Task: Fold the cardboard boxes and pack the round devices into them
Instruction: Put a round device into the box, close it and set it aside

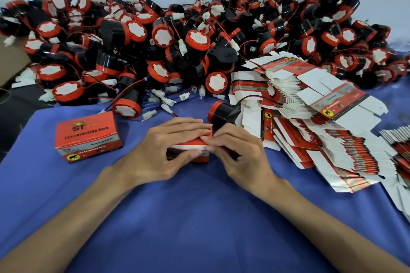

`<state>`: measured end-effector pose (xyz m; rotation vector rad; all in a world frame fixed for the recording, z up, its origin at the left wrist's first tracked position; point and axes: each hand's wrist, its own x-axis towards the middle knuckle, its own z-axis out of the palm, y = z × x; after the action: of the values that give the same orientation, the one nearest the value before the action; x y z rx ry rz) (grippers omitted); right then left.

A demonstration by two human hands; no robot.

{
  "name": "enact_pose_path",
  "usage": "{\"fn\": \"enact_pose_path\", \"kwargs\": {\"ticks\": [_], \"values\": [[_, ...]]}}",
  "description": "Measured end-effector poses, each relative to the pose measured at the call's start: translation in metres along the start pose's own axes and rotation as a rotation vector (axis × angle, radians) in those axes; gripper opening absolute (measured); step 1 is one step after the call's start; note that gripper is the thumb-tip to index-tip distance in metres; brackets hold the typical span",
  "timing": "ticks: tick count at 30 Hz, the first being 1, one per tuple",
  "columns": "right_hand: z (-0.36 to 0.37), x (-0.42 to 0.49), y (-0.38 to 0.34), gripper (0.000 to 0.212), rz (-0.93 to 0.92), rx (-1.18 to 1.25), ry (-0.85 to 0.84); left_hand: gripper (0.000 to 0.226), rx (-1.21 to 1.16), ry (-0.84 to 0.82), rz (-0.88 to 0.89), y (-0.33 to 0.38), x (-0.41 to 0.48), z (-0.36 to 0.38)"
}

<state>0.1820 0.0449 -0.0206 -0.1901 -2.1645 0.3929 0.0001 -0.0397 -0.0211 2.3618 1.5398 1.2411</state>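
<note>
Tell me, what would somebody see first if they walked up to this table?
First, the huge heap of red-and-black round horns with loose wires, piled across the far side of the blue cloth. Next, the fanned stack of flat unfolded boxes on the right. In the middle, the left hand and right hand press a small red box shut, with a finished box standing to their left.

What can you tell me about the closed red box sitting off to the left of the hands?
The closed red box looks like glossy printed cardboard, fully folded and shut. Its lid carries gold lettering and "12V reversing horn"; the front has a grey band and a yellow circle with a black animal. It rests flat on the blue cloth, clear of both hands.
</note>
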Motion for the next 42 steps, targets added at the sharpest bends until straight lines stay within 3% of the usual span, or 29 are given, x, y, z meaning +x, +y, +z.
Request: {"fn": "enact_pose_path", "kwargs": {"ticks": [11, 17, 27, 32, 35, 39, 42], "values": [[0.009, -0.004, -0.012, 0.002, 0.005, -0.179, 0.052, 0.043, 0.062, 0.058, 0.083, -0.004, 0.003, 0.001], [0.003, -0.002, -0.008, 0.004, -0.039, -0.113, -0.021, 0.039, 0.07, -0.031, 0.037, -0.004, 0.003, -0.005], [-0.003, -0.004, -0.012, 0.009, -0.148, -0.345, -0.105, 0.034, 0.429, -0.022, 0.221, 0.005, 0.001, -0.007], [-0.022, -0.001, -0.011, 0.019, -0.132, -0.446, -0.13, 0.033, 0.479, 0.016, 0.204, 0.007, -0.001, -0.007], [-0.051, 0.011, 0.007, 0.028, 0.069, -0.737, 0.048, 0.026, 0.629, 0.121, 0.125, 0.003, 0.0, -0.011], [-0.09, 0.013, 0.035, 0.061, 0.712, -1.03, -0.169, 0.028, 0.766, 0.15, -0.006, -0.004, -0.002, -0.02], [-0.095, 0.008, 0.038, 0.059, 0.762, -1.062, -0.229, 0.029, 0.84, 0.125, -0.085, -0.006, -0.003, -0.02]]}}
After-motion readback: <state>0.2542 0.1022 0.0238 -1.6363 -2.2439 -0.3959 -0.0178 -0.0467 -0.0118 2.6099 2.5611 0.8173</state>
